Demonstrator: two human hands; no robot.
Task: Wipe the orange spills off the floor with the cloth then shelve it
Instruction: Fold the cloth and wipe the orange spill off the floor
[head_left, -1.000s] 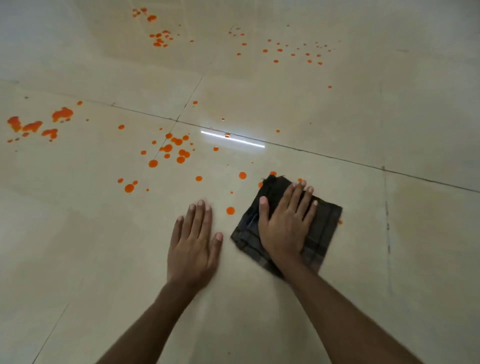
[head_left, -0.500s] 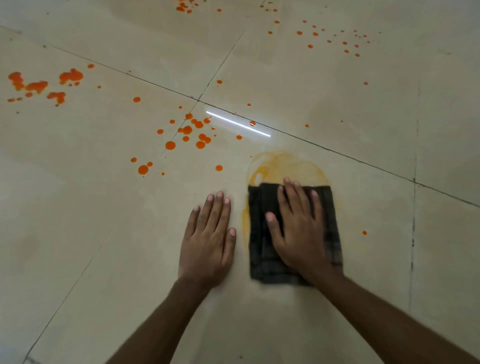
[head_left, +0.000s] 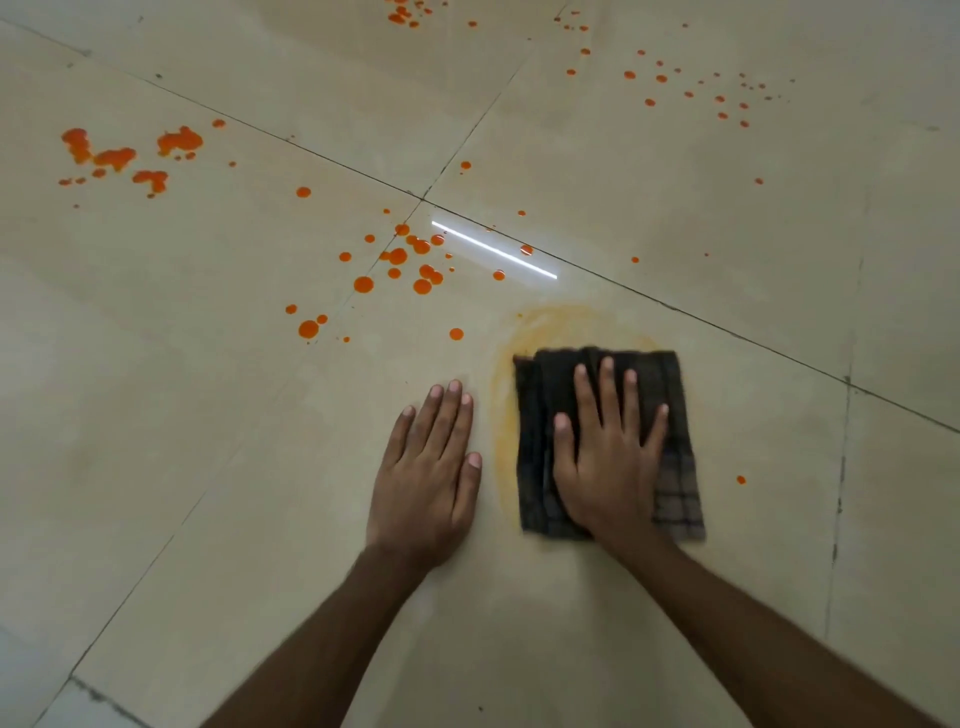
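A dark checked cloth, folded into a rectangle, lies flat on the beige tiled floor. My right hand presses on it with straight, spread fingers. My left hand rests flat on the bare tile just left of the cloth. A pale orange smear curves around the cloth's top and left edges. Round orange drops cluster beyond my left hand. Bigger orange blotches lie at the far left. Fine orange specks scatter at the top right.
Dark grout lines cross the tiles diagonally. A bright strip of reflected light lies on the floor above the cloth. One lone orange drop sits right of the cloth. No shelf is in view.
My right hand has swept the cloth over the nearest drops, turning it square to me and leaving a pale orange smear. My left hand stays planted beside it.
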